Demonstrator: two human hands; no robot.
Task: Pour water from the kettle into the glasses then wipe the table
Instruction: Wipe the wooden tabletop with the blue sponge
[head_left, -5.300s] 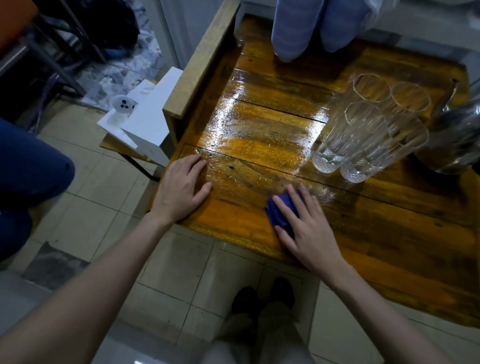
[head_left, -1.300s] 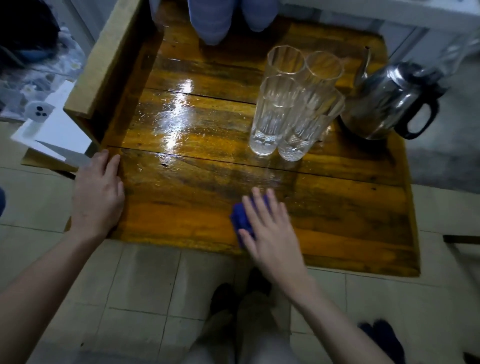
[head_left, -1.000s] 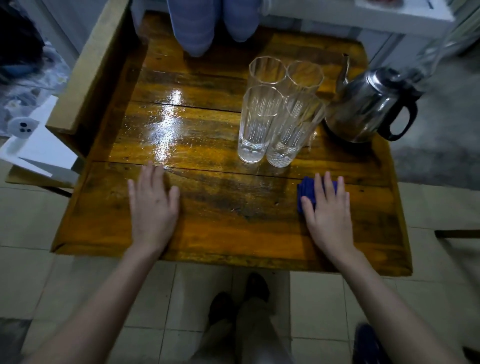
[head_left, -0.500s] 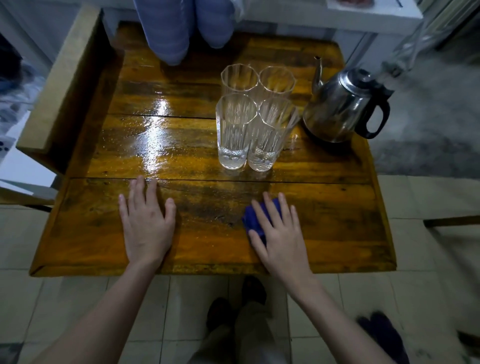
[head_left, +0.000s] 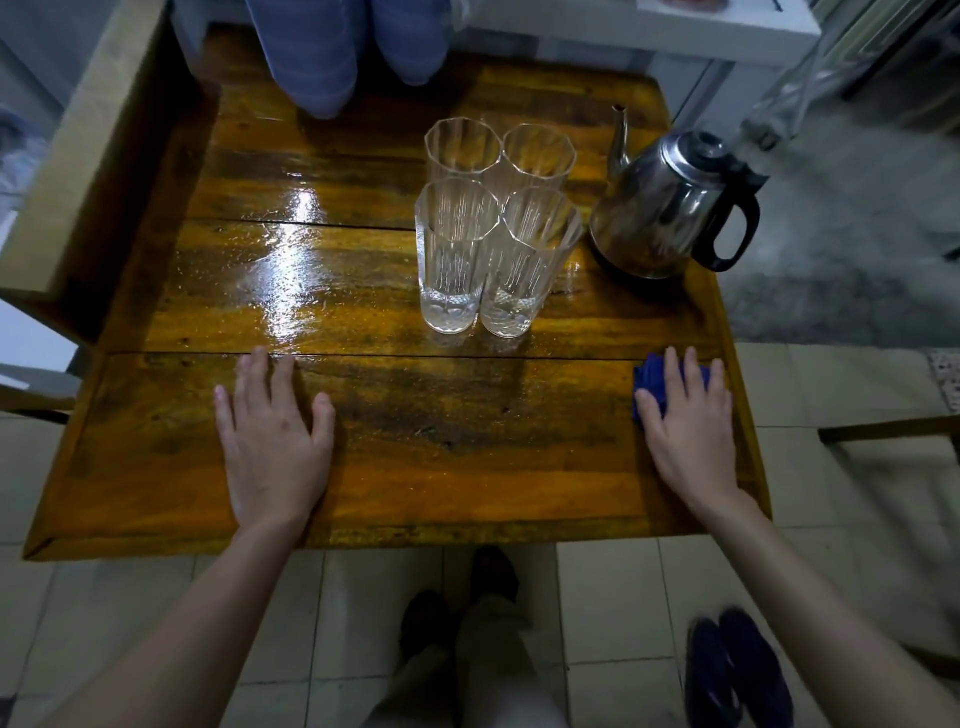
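Several tall clear glasses (head_left: 452, 249) stand bunched together at the middle of the wooden table (head_left: 467, 467), each with water in it. A steel kettle (head_left: 670, 208) with a black handle stands just right of them. My right hand (head_left: 688, 426) lies flat on a folded blue cloth (head_left: 649, 382) and presses it to the table near the right edge. My left hand (head_left: 270, 436) rests palm down on the near plank, fingers apart, with nothing under it. The far planks shine wet.
A person's knees in blue striped trousers (head_left: 322, 57) reach over the table's far edge. A raised wooden board (head_left: 88, 150) runs along the left side. Dark slippers (head_left: 732, 670) lie on the tiled floor at lower right. A white surface (head_left: 727, 21) stands behind the kettle.
My right hand has slid the blue cloth from the middle of the near plank to the right edge. My left hand stays flat on the near plank.
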